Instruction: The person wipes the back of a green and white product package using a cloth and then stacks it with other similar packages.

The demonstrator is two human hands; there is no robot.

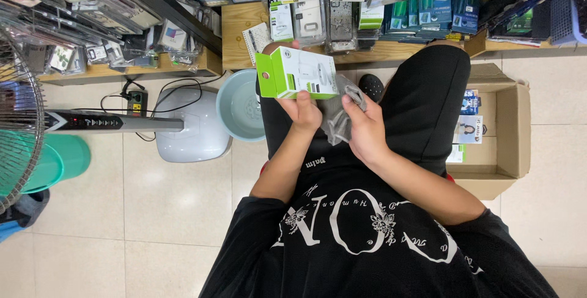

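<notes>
Seated person, head view down onto the lap. Landmark: the pale blue basin (240, 114) on the floor.

Left hand (304, 111), just right of the basin, has its fingers closed around the lower edge of a green-and-white box (297, 72); the box is held tilted above the lap, partly over the basin's right rim.

Right hand (362, 128), further right of the basin, has its fingers closed on a grey cloth (335, 117) bunched between the two hands.

Risks, as judged: the box is pinched only along one edge, so pressure from the cloth could twist it loose; it would likely drop into the basin or onto the tiles. The cardboard carton (496, 133), well right of the basin, sits open.
</notes>
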